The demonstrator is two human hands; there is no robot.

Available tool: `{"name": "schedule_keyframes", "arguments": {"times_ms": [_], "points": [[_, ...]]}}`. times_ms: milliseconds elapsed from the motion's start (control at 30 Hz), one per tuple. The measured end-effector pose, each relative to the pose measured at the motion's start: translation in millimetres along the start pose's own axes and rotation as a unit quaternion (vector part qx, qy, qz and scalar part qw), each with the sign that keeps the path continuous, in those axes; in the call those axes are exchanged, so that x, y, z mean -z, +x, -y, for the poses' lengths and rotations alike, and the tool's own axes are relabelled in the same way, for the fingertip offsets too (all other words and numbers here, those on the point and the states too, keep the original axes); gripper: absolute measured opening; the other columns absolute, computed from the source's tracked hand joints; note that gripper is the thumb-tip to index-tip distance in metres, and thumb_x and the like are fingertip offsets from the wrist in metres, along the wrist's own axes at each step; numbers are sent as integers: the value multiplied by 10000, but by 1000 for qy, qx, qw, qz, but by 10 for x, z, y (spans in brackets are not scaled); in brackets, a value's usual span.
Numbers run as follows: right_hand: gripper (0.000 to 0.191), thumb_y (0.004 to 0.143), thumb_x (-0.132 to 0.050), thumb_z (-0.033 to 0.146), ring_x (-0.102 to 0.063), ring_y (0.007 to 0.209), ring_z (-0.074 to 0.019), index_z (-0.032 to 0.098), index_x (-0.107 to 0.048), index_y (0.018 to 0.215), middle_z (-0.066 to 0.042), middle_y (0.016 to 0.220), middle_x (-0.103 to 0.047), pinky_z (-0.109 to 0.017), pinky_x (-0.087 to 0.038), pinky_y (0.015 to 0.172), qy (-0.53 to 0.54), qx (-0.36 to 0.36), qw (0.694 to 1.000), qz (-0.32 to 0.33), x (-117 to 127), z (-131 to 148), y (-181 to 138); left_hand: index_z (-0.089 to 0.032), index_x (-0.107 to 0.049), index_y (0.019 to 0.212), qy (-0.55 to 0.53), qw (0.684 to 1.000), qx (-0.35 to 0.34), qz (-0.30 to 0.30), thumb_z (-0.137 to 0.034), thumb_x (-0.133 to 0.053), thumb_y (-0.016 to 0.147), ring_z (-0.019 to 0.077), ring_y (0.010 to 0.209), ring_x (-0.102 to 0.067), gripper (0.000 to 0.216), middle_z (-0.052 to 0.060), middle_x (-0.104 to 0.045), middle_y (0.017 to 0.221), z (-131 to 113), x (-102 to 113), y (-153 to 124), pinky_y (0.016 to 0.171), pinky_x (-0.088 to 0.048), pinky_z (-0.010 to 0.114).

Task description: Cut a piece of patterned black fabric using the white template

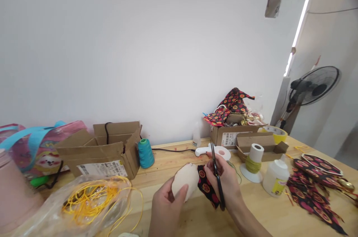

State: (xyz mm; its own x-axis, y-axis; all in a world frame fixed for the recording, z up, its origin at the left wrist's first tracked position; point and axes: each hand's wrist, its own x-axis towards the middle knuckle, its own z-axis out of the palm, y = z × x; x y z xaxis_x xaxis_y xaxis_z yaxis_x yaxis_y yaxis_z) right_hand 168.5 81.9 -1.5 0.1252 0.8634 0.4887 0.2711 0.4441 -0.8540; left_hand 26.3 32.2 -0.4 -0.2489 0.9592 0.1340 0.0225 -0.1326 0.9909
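Observation:
My left hand (165, 207) grips a pale oval piece (185, 184) that has black fabric with red-orange dots (206, 188) attached on its right side. My right hand (228, 184) holds black-handled scissors (216, 175) with the blades pointing up and away, right beside the fabric. Both hands are low over the wooden table (263, 211), near its front centre.
An open cardboard box (106, 151), a teal thread cone (145, 153) and a pink bag (36, 147) stand at left. Yellow cord in a plastic bag (89, 199) lies front left. A glue bottle (276, 177), green-yellow spool (253, 162), fabric cutouts (313, 188) and a fan (313, 87) are at right.

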Motion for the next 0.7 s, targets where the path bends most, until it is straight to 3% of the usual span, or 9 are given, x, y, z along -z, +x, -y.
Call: {"name": "schedule_keyframes", "arguments": {"times_ms": [100,200,333,533,700], "points": [[276,669,-565,236,-532,538,-130,162,-518,932,22,597,-539,-245,-450,530,78,-31,996,23,-21,68,-12,-132,-572,1033,-151,986,62,10,-265,-705,557,253,888,-597,513,97,-672,959,-8,18,50,735,-495,318],[305,673,-585,296,-520,494,-117,162,-491,929,27,583,-535,-219,-444,460,160,-67,984,47,-46,137,-52,-127,-516,1077,-184,979,88,2,-258,-721,535,262,908,-591,594,119,-655,997,-12,18,77,746,-496,345],[332,700,-579,294,-553,541,-128,159,-479,986,-9,655,-580,-222,-465,485,152,-42,986,57,-38,125,-77,-114,-522,1045,-137,988,66,1,-231,-709,545,248,888,-598,546,116,-653,997,11,-23,69,750,-493,331],[282,715,-511,186,-570,568,-144,179,-528,996,-28,691,-621,-234,-462,525,-34,57,995,70,-16,53,-79,-143,-566,1014,-11,1000,20,15,-224,-639,615,226,859,-603,414,71,-670,957,87,-50,5,748,-476,297],[299,705,-469,134,-559,567,-146,196,-531,991,-7,660,-612,-236,-440,533,-100,66,990,77,-6,20,-84,-170,-585,1014,112,994,-10,9,-254,-603,653,241,857,-596,370,60,-669,953,116,-50,-22,750,-461,309]]}}
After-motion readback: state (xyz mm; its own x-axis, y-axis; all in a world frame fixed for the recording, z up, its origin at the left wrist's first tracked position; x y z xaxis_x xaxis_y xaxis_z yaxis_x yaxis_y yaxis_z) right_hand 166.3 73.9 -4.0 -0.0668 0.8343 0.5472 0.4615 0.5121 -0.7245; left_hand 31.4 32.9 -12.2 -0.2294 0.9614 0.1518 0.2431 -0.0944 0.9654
